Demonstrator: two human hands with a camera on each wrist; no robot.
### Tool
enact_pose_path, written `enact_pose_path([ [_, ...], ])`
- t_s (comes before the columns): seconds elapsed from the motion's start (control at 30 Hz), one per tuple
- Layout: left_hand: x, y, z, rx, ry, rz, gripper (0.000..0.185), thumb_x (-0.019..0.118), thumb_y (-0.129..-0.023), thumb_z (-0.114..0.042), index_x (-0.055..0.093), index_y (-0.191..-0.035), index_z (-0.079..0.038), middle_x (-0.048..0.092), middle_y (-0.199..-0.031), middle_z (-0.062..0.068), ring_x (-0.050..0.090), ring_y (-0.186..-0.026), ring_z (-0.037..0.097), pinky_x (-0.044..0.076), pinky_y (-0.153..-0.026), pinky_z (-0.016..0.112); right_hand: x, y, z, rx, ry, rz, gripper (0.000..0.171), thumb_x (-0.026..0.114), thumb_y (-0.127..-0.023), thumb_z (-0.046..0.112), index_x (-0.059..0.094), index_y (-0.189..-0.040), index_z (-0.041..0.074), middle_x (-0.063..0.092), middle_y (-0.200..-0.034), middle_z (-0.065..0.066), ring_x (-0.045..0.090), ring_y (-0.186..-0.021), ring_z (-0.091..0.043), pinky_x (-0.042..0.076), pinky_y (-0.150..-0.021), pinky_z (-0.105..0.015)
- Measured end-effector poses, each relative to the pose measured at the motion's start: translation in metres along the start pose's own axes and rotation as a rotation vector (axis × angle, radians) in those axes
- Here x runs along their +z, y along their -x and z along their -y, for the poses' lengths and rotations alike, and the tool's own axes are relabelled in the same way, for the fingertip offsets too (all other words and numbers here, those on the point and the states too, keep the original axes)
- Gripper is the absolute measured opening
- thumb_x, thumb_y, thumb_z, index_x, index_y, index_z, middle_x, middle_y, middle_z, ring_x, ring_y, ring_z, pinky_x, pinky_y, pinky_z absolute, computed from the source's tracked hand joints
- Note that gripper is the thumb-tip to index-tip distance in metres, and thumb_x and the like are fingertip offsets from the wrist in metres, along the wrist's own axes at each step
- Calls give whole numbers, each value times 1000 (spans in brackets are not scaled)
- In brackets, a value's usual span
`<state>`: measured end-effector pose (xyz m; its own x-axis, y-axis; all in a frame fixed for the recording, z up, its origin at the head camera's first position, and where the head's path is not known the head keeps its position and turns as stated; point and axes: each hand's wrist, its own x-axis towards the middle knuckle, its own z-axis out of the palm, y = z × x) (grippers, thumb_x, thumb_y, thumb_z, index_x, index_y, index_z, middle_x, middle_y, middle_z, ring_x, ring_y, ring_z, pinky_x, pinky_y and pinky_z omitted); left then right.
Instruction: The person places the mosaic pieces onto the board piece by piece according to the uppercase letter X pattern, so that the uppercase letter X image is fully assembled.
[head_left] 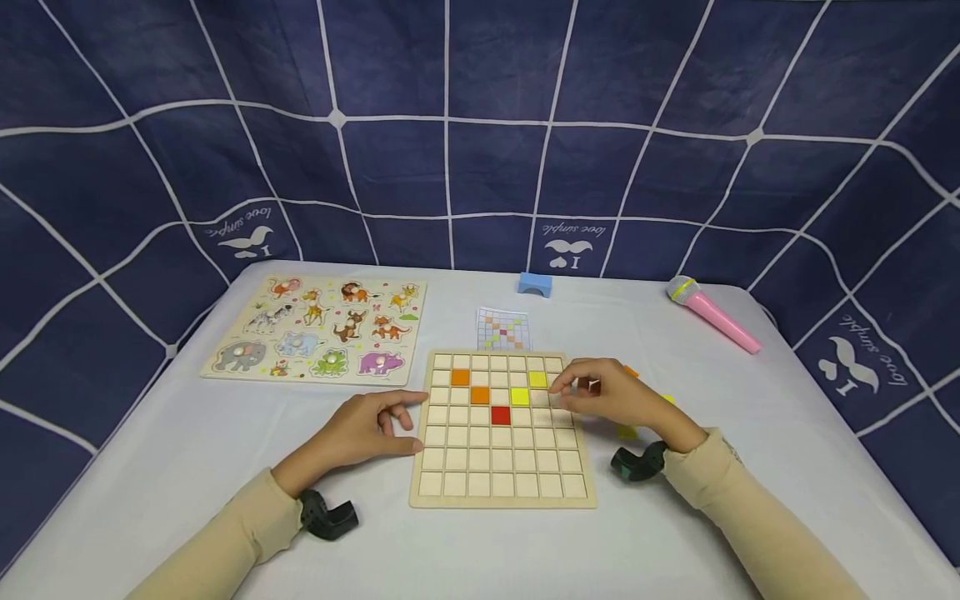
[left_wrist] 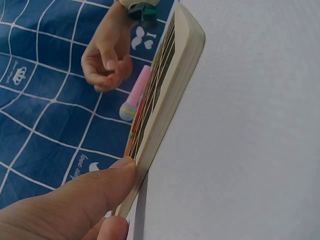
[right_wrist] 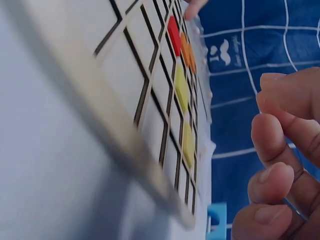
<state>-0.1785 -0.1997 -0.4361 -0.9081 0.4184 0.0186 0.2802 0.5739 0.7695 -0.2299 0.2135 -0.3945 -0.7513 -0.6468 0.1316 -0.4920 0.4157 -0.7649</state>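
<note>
A wooden grid board [head_left: 502,487] [left_wrist: 170,85] [right_wrist: 125,65] lies flat at the table's middle. It holds two orange tiles [head_left: 460,377], two yellow tiles [head_left: 520,397] [right_wrist: 181,87] and one red tile [head_left: 500,415] [right_wrist: 173,34]. My left hand [head_left: 367,429] rests on the cloth at the board's left edge, thumb [left_wrist: 85,195] pressed against the rim. My right hand [head_left: 600,393] [left_wrist: 105,57] [right_wrist: 280,165] hovers over the board's upper right cells with fingers curled and fingertips drawn together. Whether a tile sits between them is hidden.
Loose orange [head_left: 631,371] and yellow [head_left: 627,432] tiles lie right of the board. A pattern card [head_left: 503,328] and a blue block [head_left: 535,284] sit behind it. An animal puzzle [head_left: 315,329] is at the back left, a pink toy microphone [head_left: 712,312] [left_wrist: 134,97] at the back right.
</note>
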Motion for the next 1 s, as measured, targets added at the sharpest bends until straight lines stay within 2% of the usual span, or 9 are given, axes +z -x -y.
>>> enact_pose_path([
  [0.37, 0, -1, -1, -3, -6, -2, 68, 96, -82, -26, 70, -141, -5, 68, -91, -8, 59, -68, 10, 45, -62, 25, -25, 27, -11, 13, -7, -7, 13, 76, -96, -5, 80, -107, 0, 72, -94, 2, 49, -70, -11, 43, -67, -25],
  [0.6, 0, -1, 0, 0, -12, -2, 68, 96, -82, -27, 71, -141, -5, 69, -91, -8, 59, -67, 9, 45, -61, 25, -36, 43, -23, 6, -13, 28, 15, 77, -94, -6, 79, -107, 0, 73, -94, -1, 57, -81, -10, 48, -71, -22],
  [0.83, 0, -1, 0, 10, -12, 0, 68, 95, -82, -26, 70, -141, -4, 69, -91, -8, 59, -67, 9, 45, -61, 25, -45, 57, -31, 27, -6, 76, 13, 76, -96, -4, 78, -108, 1, 73, -97, -5, 59, -84, -6, 49, -71, -22],
  [1.0, 0, 0, 0, 10, -9, -3, 67, 95, -82, -26, 71, -141, -4, 69, -91, -8, 59, -67, 9, 45, -61, 25, -50, 62, -35, -11, 14, 118, 24, 68, -94, -14, 77, -110, 1, 75, -103, -11, 59, -87, -12, 48, -71, -23],
])
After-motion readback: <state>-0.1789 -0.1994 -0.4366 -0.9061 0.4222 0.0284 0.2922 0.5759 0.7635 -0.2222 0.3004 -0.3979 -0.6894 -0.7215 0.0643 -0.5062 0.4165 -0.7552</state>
